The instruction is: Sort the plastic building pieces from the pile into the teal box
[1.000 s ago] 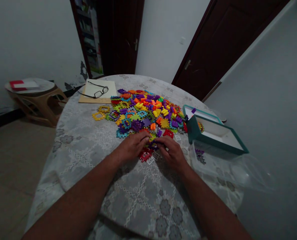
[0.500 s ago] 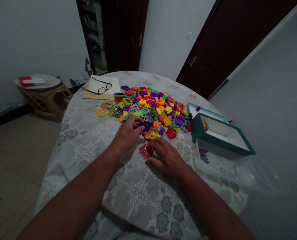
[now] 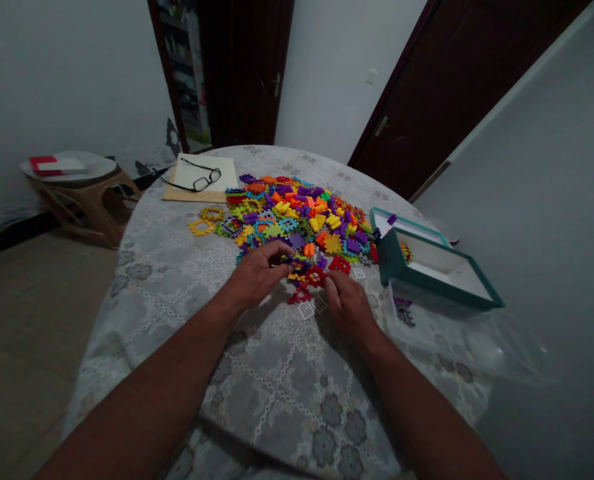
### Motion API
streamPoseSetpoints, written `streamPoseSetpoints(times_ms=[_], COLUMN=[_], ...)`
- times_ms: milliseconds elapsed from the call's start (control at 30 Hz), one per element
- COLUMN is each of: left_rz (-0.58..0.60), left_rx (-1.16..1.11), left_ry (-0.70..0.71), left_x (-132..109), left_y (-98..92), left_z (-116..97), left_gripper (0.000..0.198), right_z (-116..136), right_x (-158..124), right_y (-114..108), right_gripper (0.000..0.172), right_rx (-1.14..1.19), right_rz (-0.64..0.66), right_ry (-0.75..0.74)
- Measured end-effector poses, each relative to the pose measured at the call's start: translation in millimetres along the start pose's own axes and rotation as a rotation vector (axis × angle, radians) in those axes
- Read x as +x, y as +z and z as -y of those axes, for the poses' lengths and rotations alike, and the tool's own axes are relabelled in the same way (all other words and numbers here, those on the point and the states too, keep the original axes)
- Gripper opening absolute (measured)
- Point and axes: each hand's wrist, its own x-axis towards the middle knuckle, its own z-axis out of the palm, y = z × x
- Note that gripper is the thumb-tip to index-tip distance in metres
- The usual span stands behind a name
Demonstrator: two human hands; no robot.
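Note:
My left hand [image 3: 259, 275], thumb and fingers closed, pinches a dark purple building piece [image 3: 301, 262] with notched edges; some yellow-green shows along it. Between the thumb and fingers of my right hand [image 3: 351, 303] is a red building piece [image 3: 316, 276], held up close to the purple one; whether they touch I cannot tell. Below them another red piece [image 3: 299, 295] lies on the tablecloth. Two white window-grid pieces [image 3: 306, 310] are beside it, left of my right hand. Past both hands spreads a pile of colourful plastic pieces [image 3: 297, 210].
A teal box [image 3: 441, 283] and its lid [image 3: 417, 225] are at the right, with a clear plastic tray [image 3: 437, 327] in front holding a few pieces. Black glasses [image 3: 200, 184] rest on paper and a board at the back left. A stool [image 3: 84, 200] stands beyond the table.
My right hand has lifted a red piece off the tablecloth and moved it up beside the left hand's piece. The white grid pieces and another red piece are now uncovered.

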Motion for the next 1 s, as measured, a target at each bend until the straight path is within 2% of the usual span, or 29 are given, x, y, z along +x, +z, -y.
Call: streamPoseSetpoints(times_ms=[67, 167, 400, 600, 700, 800, 900, 1000], left_rz=[0.032, 0.064, 0.106, 0.143, 0.192, 0.236, 0.227, 0.268], left_rx=[-0.006, 0.014, 0.232, 0.251, 0.229, 0.217, 0.234, 0.269], left_ry=[-0.016, 0.002, 0.197, 0.12, 0.123, 0.103, 0.092, 0.101], left_x=[-1.5, -3.4, -3.7, -6.6, -7.8, -8.3, -9.2, -10.8], left_y=[0.6, 2.3, 7.1, 9.3, 9.1, 8.2, 8.0, 8.8], left_z=[-1.9, -1.2, 12.4, 16.4, 14.7, 10.8, 5.3, 1.3], left_gripper=[0.016, 0.015, 0.018, 0.042, 0.038, 0.028, 0.022, 0.018], right_z=[-5.6, -6.4, 7.3, 10.0, 10.3, 0.8, -23.4, -51.2], right_x=[2.0, 3.6, -0.9, -1.9, -1.5, 1.9, 7.2, 10.7], right_y=[-5.1, -9.6, -1.3, -0.3, -1.8, -2.3, -1.3, 1.7], right_gripper=[0.033, 0.03, 0.03, 0.032, 0.031, 0.032, 0.032, 0.035], right_rx=[0.014, 0.045, 0.128, 0.107, 0.157, 0.163, -0.019, -0.233], right_rz=[-0.051, -0.058, 0.074, 0.117, 0.129, 0.023, -0.153, -0.173], right_ry=[0.041, 0.035, -0.101, -0.106, -0.119, -0.084, -0.023, 0.023])
